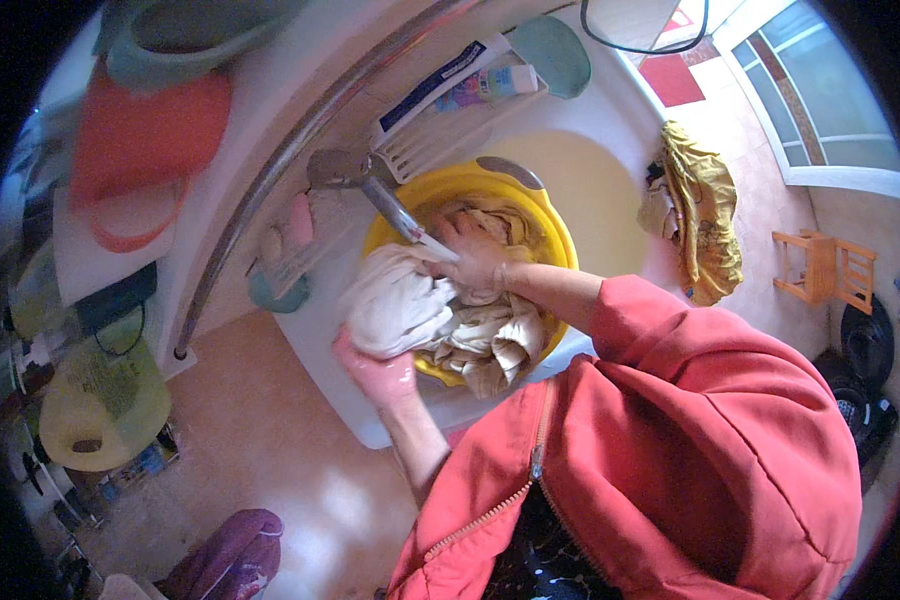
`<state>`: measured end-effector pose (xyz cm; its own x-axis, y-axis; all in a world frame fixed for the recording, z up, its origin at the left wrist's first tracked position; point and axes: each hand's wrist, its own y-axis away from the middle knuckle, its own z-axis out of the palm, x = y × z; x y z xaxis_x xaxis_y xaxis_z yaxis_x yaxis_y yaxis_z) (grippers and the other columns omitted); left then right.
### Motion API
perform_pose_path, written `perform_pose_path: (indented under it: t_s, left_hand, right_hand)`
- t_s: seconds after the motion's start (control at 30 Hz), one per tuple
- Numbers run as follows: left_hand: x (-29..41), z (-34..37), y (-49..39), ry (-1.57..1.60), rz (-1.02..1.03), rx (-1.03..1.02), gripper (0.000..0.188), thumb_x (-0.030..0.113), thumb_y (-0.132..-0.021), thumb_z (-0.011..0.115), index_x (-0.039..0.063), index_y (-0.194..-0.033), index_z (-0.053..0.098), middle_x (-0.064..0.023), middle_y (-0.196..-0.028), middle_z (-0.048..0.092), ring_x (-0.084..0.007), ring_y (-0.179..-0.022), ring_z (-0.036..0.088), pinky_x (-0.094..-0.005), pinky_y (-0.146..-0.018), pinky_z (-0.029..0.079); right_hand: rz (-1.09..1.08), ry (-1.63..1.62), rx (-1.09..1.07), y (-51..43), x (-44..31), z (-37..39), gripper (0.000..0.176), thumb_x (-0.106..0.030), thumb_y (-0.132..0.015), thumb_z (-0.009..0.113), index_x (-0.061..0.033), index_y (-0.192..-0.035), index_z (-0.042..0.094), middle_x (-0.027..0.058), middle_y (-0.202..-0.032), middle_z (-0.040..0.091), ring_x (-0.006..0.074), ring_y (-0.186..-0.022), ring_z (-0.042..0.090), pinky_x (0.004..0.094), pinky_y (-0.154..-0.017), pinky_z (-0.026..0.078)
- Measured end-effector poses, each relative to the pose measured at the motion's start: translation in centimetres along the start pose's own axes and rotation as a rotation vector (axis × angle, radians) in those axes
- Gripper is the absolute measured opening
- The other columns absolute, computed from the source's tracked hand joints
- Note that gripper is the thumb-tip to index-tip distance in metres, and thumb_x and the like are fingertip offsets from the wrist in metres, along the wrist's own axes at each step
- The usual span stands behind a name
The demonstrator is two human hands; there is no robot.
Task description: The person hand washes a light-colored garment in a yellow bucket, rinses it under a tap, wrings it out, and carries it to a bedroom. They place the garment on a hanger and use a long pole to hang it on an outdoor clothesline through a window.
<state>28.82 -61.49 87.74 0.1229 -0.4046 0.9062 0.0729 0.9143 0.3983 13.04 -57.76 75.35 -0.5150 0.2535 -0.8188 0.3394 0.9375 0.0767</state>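
Note:
A wet white cloth (401, 296) is bunched over the left rim of a yellow plastic basin (566, 247). My left hand (379, 375) cups and grips the cloth's lower end, outside the basin. Over the basin, my right hand (472, 251) holds the cloth's upper edge; its fingertips are partly blurred. A metal faucet (391, 206) reaches over the basin, and water (436, 247) runs from it onto the cloth beside my right thumb. More cream-coloured fabric (502, 337) lies crumpled in the basin, some draped over the front rim.
The basin stands in a white sink (330, 367). Behind it are a toothpaste box (435, 94), a tube (487, 86) and a green soap dish (555, 56). Yellow cloth (709, 217) hangs over the right edge. A curved metal rail (270, 165) runs at left. A wooden chair (817, 262) stands right.

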Motion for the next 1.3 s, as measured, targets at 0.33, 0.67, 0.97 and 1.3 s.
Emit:
perform_pose_path:
  t_s: [0.33, 0.67, 0.97, 1.3]
  left_hand:
    - [10.7, 1.2, 3.5, -0.454, 0.953, 0.162, 0.064, 0.042, -0.077, 0.058, 0.008, -0.126, 0.034, -0.0153, -0.128, 0.037, -0.0337, -0.113, 0.043, -0.0509, -0.093, 0.039]
    - [10.9, -2.5, 4.4, -0.887, 1.479, 0.052, 0.06, 0.049, -0.086, 0.038, 0.006, -0.128, 0.034, -0.0152, -0.127, 0.039, -0.0335, -0.114, 0.043, -0.0515, -0.092, 0.039]
    - [-2.2, -2.2, -0.2, -1.185, 0.282, -0.644, 0.027, 0.023, -0.084, 0.059, -0.004, -0.088, 0.06, -0.0088, -0.103, 0.054, -0.0142, -0.079, 0.057, -0.026, -0.067, 0.045]
    - [-13.7, 3.3, -11.4, -0.591, -0.076, -0.94, 0.035, 0.033, -0.093, 0.035, 0.006, -0.112, 0.048, -0.0055, -0.102, 0.054, -0.0196, -0.091, 0.054, -0.0287, -0.076, 0.046]
  right_hand:
    - [-0.158, -1.054, -0.565, -1.6, -2.7, -3.0, 0.081, -0.048, -0.065, 0.073, 0.0034, -0.12, 0.043, 0.0129, -0.119, 0.049, 0.0198, -0.112, 0.043, 0.033, -0.095, 0.034]
    - [-0.04, -0.985, -0.242, -0.6, 0.2, -1.1, 0.02, -0.012, -0.073, 0.063, 0.0009, -0.088, 0.061, 0.0083, -0.077, 0.062, 0.0185, -0.068, 0.058, 0.0324, -0.062, 0.047]
    - [0.426, -1.872, -0.274, -1.6, 2.0, -2.8, 0.028, -0.027, -0.086, 0.054, -0.0014, -0.098, 0.056, 0.0089, -0.088, 0.061, 0.0166, -0.071, 0.059, 0.0283, -0.065, 0.05]
    - [0.198, -1.317, -0.218, -2.8, 2.8, -1.8, 0.018, -0.02, -0.084, 0.049, -0.0032, -0.09, 0.055, 0.0094, -0.081, 0.058, 0.0201, -0.071, 0.057, 0.029, -0.062, 0.049]
